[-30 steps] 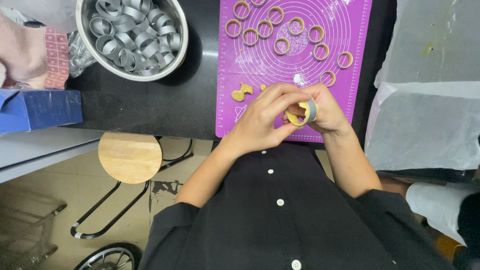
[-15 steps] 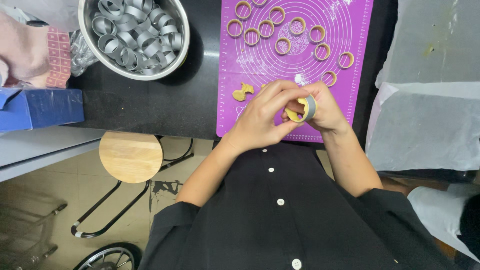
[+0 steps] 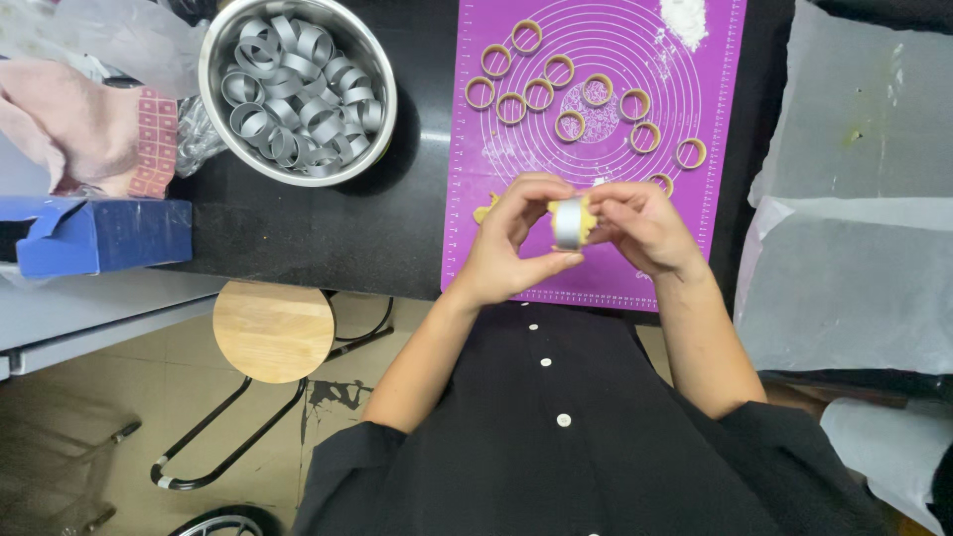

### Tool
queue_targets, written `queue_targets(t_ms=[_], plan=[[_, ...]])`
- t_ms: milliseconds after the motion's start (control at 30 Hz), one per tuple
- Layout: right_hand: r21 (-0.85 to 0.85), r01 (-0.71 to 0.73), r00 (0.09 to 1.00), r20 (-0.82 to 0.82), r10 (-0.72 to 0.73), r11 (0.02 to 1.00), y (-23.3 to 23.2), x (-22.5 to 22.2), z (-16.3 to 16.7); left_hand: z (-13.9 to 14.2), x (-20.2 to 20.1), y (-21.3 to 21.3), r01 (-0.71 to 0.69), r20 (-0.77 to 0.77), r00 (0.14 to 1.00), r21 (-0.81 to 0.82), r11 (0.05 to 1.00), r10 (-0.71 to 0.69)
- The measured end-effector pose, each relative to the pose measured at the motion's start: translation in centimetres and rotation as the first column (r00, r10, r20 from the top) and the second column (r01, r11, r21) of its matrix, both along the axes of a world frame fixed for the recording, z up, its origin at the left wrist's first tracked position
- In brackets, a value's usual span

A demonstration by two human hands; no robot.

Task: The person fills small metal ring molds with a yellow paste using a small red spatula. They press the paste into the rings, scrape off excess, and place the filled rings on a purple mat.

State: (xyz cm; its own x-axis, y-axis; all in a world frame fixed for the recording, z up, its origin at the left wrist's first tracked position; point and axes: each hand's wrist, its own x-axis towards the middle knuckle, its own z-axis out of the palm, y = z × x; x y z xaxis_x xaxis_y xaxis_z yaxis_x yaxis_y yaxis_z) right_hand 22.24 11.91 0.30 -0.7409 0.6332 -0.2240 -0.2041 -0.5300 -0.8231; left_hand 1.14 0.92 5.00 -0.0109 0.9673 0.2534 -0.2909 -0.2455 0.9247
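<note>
You hold a shiny metal ring [image 3: 568, 222] lined with soft matt dough. Far left, a glossy steel bowl [image 3: 382, 94] sits on the smooth black counter [image 3: 328, 223]; the purple mat [image 3: 715, 89] looks rubbery, the stool [image 3: 274, 331] bare wood.

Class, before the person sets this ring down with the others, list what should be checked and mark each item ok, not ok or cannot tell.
1. Metal ring gripped by both the left hand and the right hand: ok.
2. Dough lining the ring evenly: cannot tell.
3. Bare space on the purple mat near the hands: ok.
4. Lined rings on the mat kept apart: ok.
5. Bowl stocked with spare rings: ok.
</note>
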Motion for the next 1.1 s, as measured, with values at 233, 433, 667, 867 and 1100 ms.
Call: queue_targets(t_ms=[233,433,667,867,1100], plan=[[0.263,0.169,0.986,-0.032,-0.166,0.950,0.0,1.7,-1.1,-4.1,-1.2,-0.7,0.066,0.587,0.809,-0.039,0.997,-0.031],[0.616,-0.159,0.588,0.687,-0.427,0.772,0.2,3.0,-5.2,-7.1,-1.7,-1.7,-0.047,0.613,0.759,-0.283,0.958,0.218],[0.633,-0.533,0.360,0.770,-0.527,0.561,-3.8,4.1,-12.9,-11.7,-2.7,-1.7,-0.176,0.492,0.756,-0.482,0.858,0.432],[0.686,-0.423,0.458,0.726,-0.514,0.592,-3.7,3.9,-12.9,-12.7,-2.2,-1.9,-0.090,0.592,0.712,-0.455,0.886,0.377],[0.740,-0.146,0.841,0.442,-0.312,0.656,-4.9,1.8,-3.6,-11.1,-0.8,-1.2,-0.223,0.266,0.926,-0.180,0.958,0.266]])
